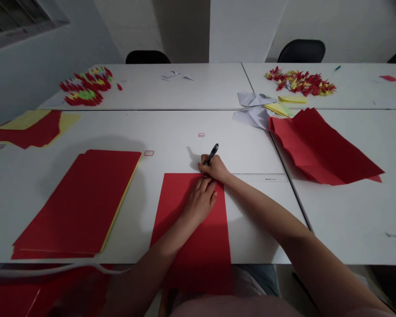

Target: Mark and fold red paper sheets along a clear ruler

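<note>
A sheet of red paper (198, 246) lies in front of me and hangs over the table's near edge. My left hand (203, 198) rests flat on its upper part, fingers stretched toward the far edge. Just beyond, my right hand (216, 167) grips a dark pen (213, 152), its tip down at the paper's far edge and hidden by the fingers. A clear ruler (260, 177) runs out to the right along that edge, passing under my right wrist; its left part is hidden by my hands.
At left lies a stack of red paper (82, 202) with a yellow sheet beneath. Creased red sheets (326, 149) lie at right. Folded red and yellow paper pieces (303, 82) are heaped at the back right, with rows of folded pieces (87, 86) back left.
</note>
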Motion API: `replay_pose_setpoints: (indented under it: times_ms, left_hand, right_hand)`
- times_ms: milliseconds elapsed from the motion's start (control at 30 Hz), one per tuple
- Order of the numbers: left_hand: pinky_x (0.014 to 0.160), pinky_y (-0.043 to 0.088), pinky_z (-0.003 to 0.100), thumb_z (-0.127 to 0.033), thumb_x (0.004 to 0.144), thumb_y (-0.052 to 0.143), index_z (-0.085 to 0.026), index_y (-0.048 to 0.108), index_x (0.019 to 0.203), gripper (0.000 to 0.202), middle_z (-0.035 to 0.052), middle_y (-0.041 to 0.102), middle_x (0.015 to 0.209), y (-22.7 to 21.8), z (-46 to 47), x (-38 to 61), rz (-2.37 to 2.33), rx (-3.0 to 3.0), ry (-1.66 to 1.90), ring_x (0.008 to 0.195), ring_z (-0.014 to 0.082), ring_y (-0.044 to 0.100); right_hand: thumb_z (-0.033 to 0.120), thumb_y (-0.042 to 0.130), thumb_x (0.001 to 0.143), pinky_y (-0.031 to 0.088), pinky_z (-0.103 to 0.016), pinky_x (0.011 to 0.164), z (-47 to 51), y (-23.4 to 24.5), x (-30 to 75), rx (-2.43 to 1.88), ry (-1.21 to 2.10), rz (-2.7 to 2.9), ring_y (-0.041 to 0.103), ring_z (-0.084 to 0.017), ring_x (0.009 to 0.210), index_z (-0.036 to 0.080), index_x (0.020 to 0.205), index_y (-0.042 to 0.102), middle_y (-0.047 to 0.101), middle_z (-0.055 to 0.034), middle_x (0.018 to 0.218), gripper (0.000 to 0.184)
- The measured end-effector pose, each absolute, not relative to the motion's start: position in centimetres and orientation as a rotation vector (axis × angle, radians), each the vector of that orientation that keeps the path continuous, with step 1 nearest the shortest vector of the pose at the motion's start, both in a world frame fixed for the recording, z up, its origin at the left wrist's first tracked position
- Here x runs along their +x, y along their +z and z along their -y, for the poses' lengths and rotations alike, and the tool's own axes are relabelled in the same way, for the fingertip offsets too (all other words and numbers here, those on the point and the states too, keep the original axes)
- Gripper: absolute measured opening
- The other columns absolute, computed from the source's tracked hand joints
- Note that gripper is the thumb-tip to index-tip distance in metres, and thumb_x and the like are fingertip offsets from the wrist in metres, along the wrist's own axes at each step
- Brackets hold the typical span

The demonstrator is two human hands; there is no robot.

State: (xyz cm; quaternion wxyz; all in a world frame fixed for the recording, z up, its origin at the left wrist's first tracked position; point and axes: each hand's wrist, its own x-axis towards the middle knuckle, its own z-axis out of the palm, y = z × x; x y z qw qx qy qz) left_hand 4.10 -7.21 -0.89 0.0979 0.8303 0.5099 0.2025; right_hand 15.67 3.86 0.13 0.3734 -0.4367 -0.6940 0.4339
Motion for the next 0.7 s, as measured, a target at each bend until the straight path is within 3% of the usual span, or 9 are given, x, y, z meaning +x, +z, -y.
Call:
replay_pose_setpoints:
  times_ms: [533,700]
  left_hand:
    - [0.109,0.046,0.049,-0.018,0.096,0.046,-0.014,0.055,0.132,0.038,0.0139,0.057,0.130,-0.82,7.16,4.11,-1.499,2.460,0.586,0.130,0.0309,0.048]
    - [0.109,0.046,0.048,-0.018,0.096,0.046,-0.016,0.055,0.132,0.036,0.0131,0.054,0.137,-1.02,7.14,4.03,-1.499,2.454,0.600,0.134,0.0304,0.045]
  right_hand:
    - [0.031,0.059,0.077,0.036,-0.024,0.054,-3.86,-0.22,15.61,-1.100,1.145,1.731,0.046,-0.010,0.050,0.022,0.060,0.044,0.052,0.0051,0.051,0.024]
    - [0.042,0.065,0.079,0.040,-0.024,0.056,-4.07,0.14,16.08,-1.074,1.249,1.548,0.051,-0.012,0.055,0.022,0.066,0.048,0.056,0.0044,0.057,0.030]
